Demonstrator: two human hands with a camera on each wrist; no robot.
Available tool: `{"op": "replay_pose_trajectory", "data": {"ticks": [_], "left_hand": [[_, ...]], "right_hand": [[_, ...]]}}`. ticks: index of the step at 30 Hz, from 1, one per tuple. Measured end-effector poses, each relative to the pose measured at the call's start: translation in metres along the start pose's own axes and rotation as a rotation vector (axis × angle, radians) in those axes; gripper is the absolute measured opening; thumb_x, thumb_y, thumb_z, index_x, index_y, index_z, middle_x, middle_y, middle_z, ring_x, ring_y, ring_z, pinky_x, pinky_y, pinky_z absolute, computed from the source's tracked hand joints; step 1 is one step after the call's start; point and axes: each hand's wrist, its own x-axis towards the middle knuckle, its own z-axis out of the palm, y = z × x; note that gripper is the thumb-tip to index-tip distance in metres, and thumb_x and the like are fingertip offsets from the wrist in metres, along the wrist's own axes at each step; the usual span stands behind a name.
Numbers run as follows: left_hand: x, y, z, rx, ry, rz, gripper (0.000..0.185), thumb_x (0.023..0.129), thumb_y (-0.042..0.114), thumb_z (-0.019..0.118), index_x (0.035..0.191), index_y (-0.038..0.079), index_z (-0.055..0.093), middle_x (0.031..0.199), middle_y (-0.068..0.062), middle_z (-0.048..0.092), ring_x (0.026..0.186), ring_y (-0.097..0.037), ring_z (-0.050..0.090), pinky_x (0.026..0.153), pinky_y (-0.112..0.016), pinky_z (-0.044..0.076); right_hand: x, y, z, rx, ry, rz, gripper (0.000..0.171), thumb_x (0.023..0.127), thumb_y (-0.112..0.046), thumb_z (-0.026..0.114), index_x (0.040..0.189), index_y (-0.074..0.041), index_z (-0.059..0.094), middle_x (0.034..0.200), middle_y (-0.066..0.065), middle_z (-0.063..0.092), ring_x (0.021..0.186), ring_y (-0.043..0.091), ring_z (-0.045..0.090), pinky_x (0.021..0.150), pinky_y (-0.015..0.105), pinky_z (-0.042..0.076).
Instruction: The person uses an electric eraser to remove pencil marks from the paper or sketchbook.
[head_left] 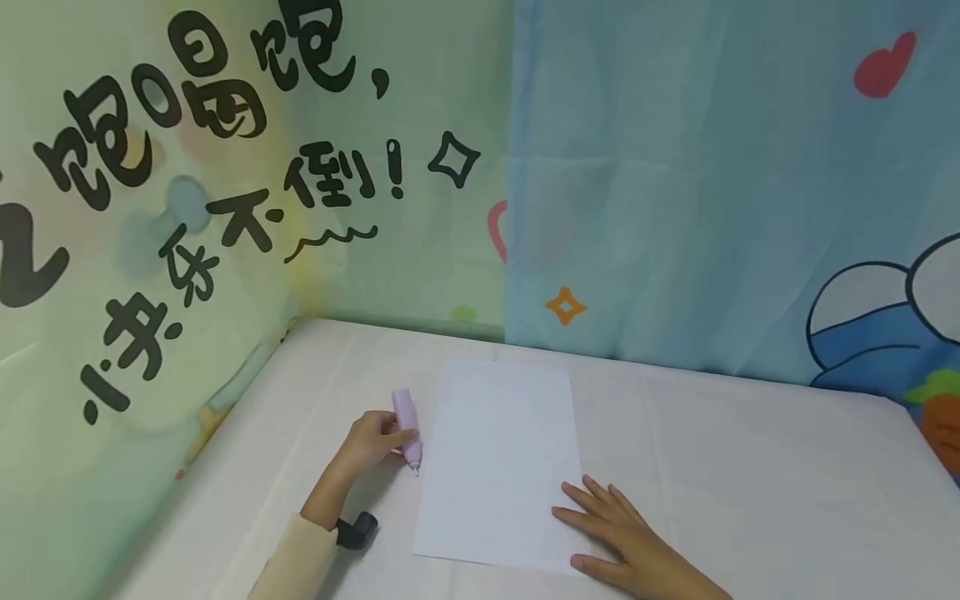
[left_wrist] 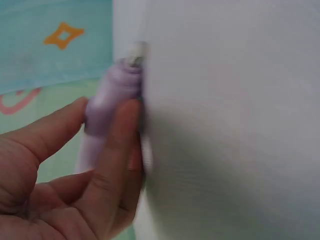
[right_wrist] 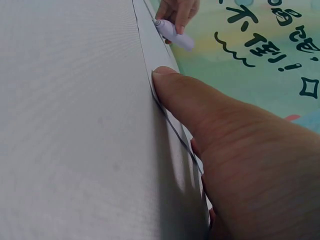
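My left hand pinches a thick lilac pen-shaped tool between thumb and fingers. The tool's narrow metal-looking tip points down and toward me, just left of a white sheet of paper. In the left wrist view the tool is blurred, with a pale tip. On the sheet's lower right edge rests my right hand, fingers spread and fairly straight. Its thumb lies at the paper's edge in the right wrist view, where the other fingers are mostly hidden. The sheet looks blank.
A white cloth covers the table. Behind it hangs a blue curtain with printed shapes; a green printed curtain with black characters hangs at back and left. A dark wrist device sits at the left cuff.
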Motion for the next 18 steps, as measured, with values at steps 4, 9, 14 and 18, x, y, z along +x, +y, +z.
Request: {"op": "replay_pose_trajectory", "data": {"ticks": [4,9,14,18], "left_hand": [[0.000,-0.001,0.003,0.036,0.030,-0.045,0.027,0.090,0.002,0.067,0.108,-0.017,0.062,0.084,-0.015,0.069,0.070,-0.022,0.069,0.061,-0.030,0.061],[-0.001,0.005,0.003,0.144,0.088,-0.008,0.023,0.087,0.006,0.072,0.101,-0.013,0.069,0.080,-0.014,0.071,0.063,-0.016,0.066,0.060,-0.027,0.059],[-0.005,0.009,-0.010,0.250,0.127,0.020,0.019,0.086,0.011,0.074,0.089,-0.007,0.073,0.073,-0.009,0.071,0.059,-0.016,0.065,0.061,-0.028,0.057],[-0.016,0.015,-0.015,0.436,0.192,0.025,0.024,0.091,0.019,0.068,0.094,-0.005,0.072,0.079,-0.013,0.072,0.064,-0.021,0.066,0.056,-0.032,0.055]], "right_hand": [[-0.002,0.000,-0.002,0.000,-0.009,0.011,0.055,0.092,-0.025,0.068,0.143,-0.018,0.049,0.155,0.000,0.037,0.148,0.001,0.003,0.117,0.013,-0.007],[-0.001,-0.001,-0.005,-0.032,-0.015,0.025,0.054,0.093,-0.027,0.066,0.143,-0.019,0.049,0.155,0.001,0.038,0.148,0.001,0.003,0.118,0.014,-0.007],[0.006,-0.004,-0.004,-0.042,-0.008,0.031,0.053,0.092,-0.028,0.066,0.142,-0.019,0.051,0.152,0.006,0.042,0.148,0.002,0.005,0.119,0.016,-0.006],[0.011,-0.007,-0.003,-0.005,-0.007,0.049,0.048,0.093,-0.027,0.066,0.139,-0.018,0.055,0.148,0.010,0.047,0.147,-0.001,0.005,0.118,0.012,-0.004]]}}
